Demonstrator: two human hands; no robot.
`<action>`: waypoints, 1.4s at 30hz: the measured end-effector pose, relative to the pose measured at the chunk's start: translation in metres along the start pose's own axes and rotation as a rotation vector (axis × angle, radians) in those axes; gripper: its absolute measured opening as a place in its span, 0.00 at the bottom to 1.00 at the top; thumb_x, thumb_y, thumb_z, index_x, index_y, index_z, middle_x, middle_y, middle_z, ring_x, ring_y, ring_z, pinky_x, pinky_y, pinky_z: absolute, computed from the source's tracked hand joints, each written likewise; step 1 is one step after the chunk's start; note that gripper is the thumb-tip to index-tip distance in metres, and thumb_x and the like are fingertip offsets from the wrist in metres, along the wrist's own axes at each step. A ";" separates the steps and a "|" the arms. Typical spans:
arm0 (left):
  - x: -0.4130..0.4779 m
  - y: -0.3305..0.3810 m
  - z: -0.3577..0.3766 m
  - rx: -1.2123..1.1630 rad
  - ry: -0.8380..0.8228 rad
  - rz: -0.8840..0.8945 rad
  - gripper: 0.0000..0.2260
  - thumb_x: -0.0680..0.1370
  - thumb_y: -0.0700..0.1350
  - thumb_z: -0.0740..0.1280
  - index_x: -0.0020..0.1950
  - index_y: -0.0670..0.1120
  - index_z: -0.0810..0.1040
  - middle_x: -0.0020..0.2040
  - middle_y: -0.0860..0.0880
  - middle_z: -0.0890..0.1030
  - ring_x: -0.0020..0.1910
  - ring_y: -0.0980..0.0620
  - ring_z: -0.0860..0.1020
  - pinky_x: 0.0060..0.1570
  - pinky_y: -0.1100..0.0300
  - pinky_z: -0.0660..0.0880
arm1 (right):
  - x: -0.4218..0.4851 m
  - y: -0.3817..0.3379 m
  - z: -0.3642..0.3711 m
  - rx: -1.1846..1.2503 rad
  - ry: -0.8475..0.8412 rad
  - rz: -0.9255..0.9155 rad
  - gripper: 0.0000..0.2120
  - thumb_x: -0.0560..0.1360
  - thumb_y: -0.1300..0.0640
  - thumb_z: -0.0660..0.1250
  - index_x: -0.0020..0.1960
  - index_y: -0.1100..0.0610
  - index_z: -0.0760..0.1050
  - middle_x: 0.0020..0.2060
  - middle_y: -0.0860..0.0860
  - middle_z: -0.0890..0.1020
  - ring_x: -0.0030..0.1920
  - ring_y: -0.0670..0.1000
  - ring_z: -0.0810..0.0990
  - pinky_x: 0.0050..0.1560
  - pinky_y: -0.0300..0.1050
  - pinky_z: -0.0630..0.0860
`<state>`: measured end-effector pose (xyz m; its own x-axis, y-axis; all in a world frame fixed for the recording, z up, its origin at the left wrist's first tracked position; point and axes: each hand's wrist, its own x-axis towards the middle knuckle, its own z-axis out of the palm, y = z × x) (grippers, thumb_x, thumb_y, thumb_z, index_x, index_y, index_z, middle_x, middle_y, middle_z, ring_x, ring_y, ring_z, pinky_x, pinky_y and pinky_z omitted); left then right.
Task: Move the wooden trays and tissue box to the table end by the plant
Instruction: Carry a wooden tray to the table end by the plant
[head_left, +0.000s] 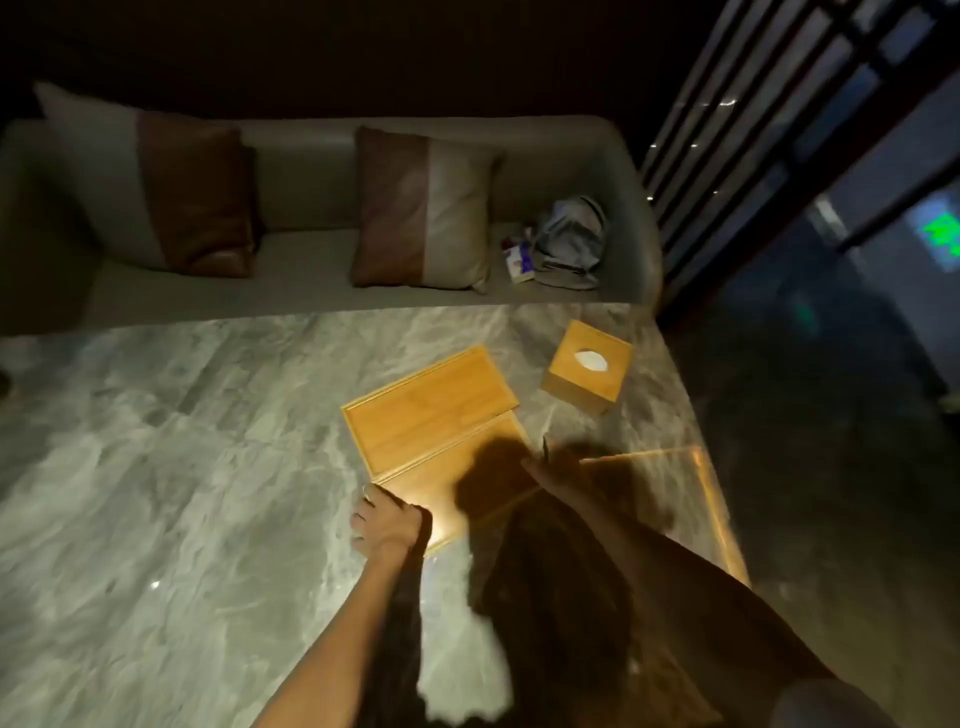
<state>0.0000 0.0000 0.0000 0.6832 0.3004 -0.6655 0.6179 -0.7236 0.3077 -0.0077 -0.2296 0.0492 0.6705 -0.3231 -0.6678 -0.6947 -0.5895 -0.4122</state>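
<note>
Two shallow wooden trays lie side by side on the marble table (208, 441). The far tray (431, 410) is fully lit. The near tray (415, 486) is largely under a dark shadow. My left hand (387, 525) curls over the near tray's left front corner. My right hand (553, 467) is dark and in shadow at that tray's right end; I cannot make out its grip. A square wooden tissue box (587, 366) with white tissue showing stands apart, behind and to the right of the trays, close to the table's right edge.
A grey sofa (311, 291) runs along the table's far side with two cushions (426, 213), a bag (571, 239) and a small packet (519, 262). The table's right edge (711, 499) glows with a light strip; dark floor and a slatted screen (753, 130) lie beyond.
</note>
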 end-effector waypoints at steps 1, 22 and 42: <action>0.002 -0.005 -0.001 -0.126 -0.046 -0.049 0.27 0.75 0.43 0.63 0.72 0.38 0.63 0.71 0.36 0.68 0.69 0.35 0.67 0.69 0.42 0.67 | 0.001 -0.004 0.003 0.065 -0.026 0.026 0.31 0.81 0.50 0.61 0.79 0.62 0.56 0.76 0.61 0.65 0.76 0.61 0.65 0.75 0.54 0.64; -0.013 -0.072 -0.179 -1.458 0.127 0.133 0.40 0.79 0.44 0.67 0.75 0.66 0.41 0.75 0.54 0.61 0.69 0.47 0.72 0.62 0.37 0.74 | -0.094 -0.102 0.082 1.194 -0.532 -0.029 0.13 0.79 0.70 0.59 0.60 0.62 0.75 0.46 0.57 0.87 0.45 0.55 0.87 0.45 0.48 0.84; 0.066 -0.426 -0.429 -1.025 0.106 0.264 0.25 0.77 0.45 0.68 0.72 0.54 0.66 0.69 0.49 0.75 0.64 0.50 0.76 0.60 0.63 0.75 | -0.185 -0.420 0.377 0.713 -0.769 -0.231 0.25 0.81 0.52 0.63 0.76 0.47 0.62 0.60 0.53 0.81 0.60 0.55 0.82 0.63 0.63 0.78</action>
<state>-0.0519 0.5947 0.1167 0.8432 0.2989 -0.4469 0.4442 0.0808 0.8923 0.0623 0.3567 0.1122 0.6341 0.4401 -0.6358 -0.7306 0.0717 -0.6791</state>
